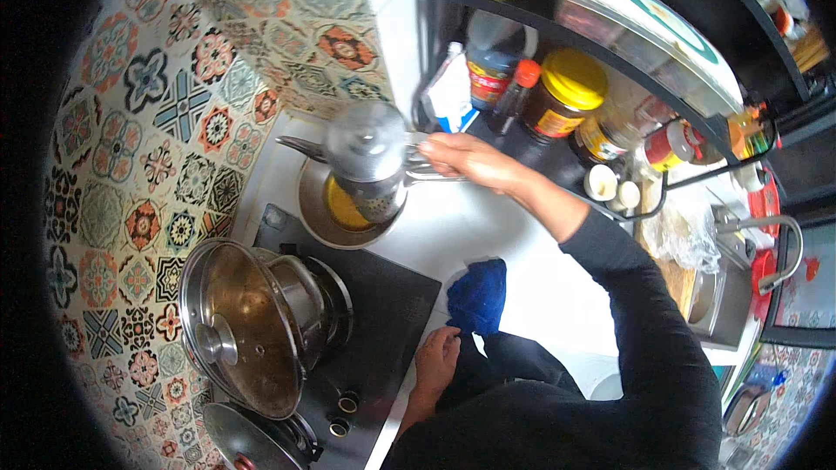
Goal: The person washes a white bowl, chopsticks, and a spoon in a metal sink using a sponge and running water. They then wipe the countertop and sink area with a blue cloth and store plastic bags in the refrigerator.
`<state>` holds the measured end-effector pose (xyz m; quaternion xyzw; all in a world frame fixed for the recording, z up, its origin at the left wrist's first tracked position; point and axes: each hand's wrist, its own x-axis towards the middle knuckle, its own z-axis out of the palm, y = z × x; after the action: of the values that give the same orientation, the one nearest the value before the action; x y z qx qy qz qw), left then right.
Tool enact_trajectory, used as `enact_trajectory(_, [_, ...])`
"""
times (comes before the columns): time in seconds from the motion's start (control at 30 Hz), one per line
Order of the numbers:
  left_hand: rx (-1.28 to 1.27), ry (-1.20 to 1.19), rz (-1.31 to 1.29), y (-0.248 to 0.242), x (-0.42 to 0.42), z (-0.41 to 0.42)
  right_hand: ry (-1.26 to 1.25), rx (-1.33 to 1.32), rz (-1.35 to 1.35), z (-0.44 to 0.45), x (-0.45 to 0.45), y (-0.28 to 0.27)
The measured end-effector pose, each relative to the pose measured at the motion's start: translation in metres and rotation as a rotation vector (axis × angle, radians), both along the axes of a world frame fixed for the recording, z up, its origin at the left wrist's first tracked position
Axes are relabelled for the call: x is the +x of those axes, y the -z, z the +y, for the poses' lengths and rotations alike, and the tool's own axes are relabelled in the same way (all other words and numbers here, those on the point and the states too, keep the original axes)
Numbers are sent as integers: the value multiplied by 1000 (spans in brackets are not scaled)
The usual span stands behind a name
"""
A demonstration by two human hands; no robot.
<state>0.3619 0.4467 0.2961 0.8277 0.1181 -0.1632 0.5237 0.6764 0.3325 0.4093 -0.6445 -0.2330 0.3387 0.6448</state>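
Note:
My right hand (467, 160) is closed around the handle of a metal oil pot (372, 150) with a spout, a lid and a perforated lower part. The pot hangs above a round bowl (312, 209) that has yellow liquid (346, 202) in it. At the edge of the black stovetop (379, 313) rests my left hand (436, 362), its fingers curled; whether they hold anything cannot be told. A dark blue cloth (480, 294) lies on the white counter just beyond it.
A steel pot (297, 294) with a tilted glass lid (241, 326) stands on the stove, a second lidded pan (255, 440) nearer me. To the right, a black rack (588, 39) holds bottles and a yellow-lidded jar (571, 88). A sink (725, 307) lies farther right.

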Motion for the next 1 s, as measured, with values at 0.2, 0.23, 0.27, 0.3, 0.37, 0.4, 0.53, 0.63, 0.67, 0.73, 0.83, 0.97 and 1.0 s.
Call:
enact_trajectory(0.2, [-33, 111, 25, -2, 9, -27, 188, -165, -20, -142, -31, -3])
enact_trajectory(0.23, [-19, 136, 17, -2, 11, -32, 200, -188, -6, -162, -32, -1])
enact_trajectory(0.27, [-8, 152, 36, -2, 13, -36, 238, -219, -22, -180, -35, 2])
enact_trajectory(0.3, [22, 180, -18, -2, 14, -40, 283, -215, 3, -195, -38, 7])
enact_trajectory(0.37, [69, 218, -66, -4, 18, -45, 371, -181, 7, -217, -43, 20])
enact_trajectory(0.4, [139, 229, -152, -6, 21, -46, 413, -177, 40, -227, -43, 27])
enact_trajectory(0.53, [376, 241, -398, -11, 38, -47, 503, -203, 58, -256, -44, 57])
enact_trajectory(0.63, [514, 289, -481, -11, 60, -49, 546, -212, 51, -266, -45, 72])
enact_trajectory(0.67, [558, 310, -501, -10, 69, -51, 566, -228, 48, -268, -44, 74])
enact_trajectory(0.73, [575, 363, -463, -7, 88, -57, 609, -183, 79, -269, -43, 74])
enact_trajectory(0.83, [583, 412, -404, -2, 108, -68, 617, -151, 88, -270, -40, 71])
enact_trajectory(0.97, [616, 482, -272, 8, 112, -79, 604, -200, 138, -270, -30, 69])
enact_trajectory(1.0, [638, 506, -275, 12, 109, -80, 583, -181, 129, -271, -27, 71])
